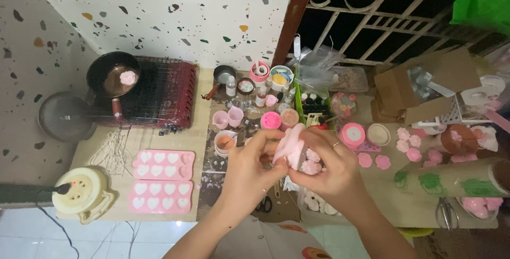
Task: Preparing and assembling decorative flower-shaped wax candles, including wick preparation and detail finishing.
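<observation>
Pink silicone mould (pixel 289 147) sits between our two hands, raised above the table (pixel 175 142) at the middle of the view, its long axis running tilted from lower right up toward the upper left. Our left hand (pixel 249 168) comes at it from the left, fingers curled and pinched on its left edge; our right hand (pixel 332 171) wraps it from the right and beneath, fingers clamped on its body, a ring on one of them. Both hands touch it, so neither is nearer. Pale pink flower-shaped pieces (pixel 311 166) show at the lower side of the mould, against our right fingers; whether they sit in it or are coming free we cannot tell. The mould's far face and lower end are hidden by our fingers.

Left of our hands lie two pink heart-shaped moulds (pixel 162 180) flat on the table, and a cream cable reel (pixel 79 191) at the near corner. Beyond our hands stand small pink cups (pixel 228 118) and jars, blurred together. Farthest left, a dark pan (pixel 112 74) rests on a red wire rack (pixel 159 91).
</observation>
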